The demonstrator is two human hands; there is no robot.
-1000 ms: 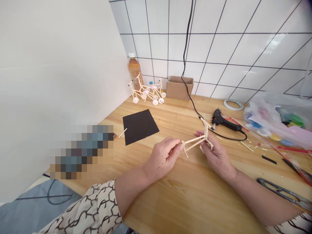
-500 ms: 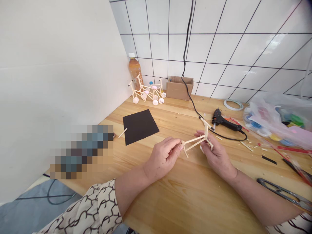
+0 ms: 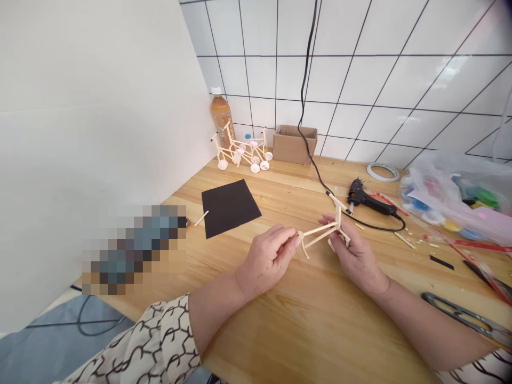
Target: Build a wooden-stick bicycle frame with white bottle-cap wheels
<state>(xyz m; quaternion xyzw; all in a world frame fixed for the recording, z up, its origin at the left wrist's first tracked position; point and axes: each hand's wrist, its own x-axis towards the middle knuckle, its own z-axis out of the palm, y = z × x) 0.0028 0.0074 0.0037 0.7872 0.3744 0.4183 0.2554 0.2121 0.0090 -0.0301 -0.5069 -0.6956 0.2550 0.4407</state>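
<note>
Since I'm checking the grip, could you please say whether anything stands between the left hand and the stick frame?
Nothing visible does: the left hand directly pinches one end of the stick frame.

— What is being hidden?
— One end of the stick frame (image 3: 320, 229) is being covered by the left hand (image 3: 268, 260); the bottle (image 3: 221, 111) is being partly masked by stick bicycles (image 3: 239, 152).
— And cut off?
— The scissors (image 3: 500, 332) and plastic bag (image 3: 460, 189) are being cropped by the right edge.
— An object (image 3: 134, 249) on the desk (image 3: 320, 320) is being pixelated beyond recognition.
</note>
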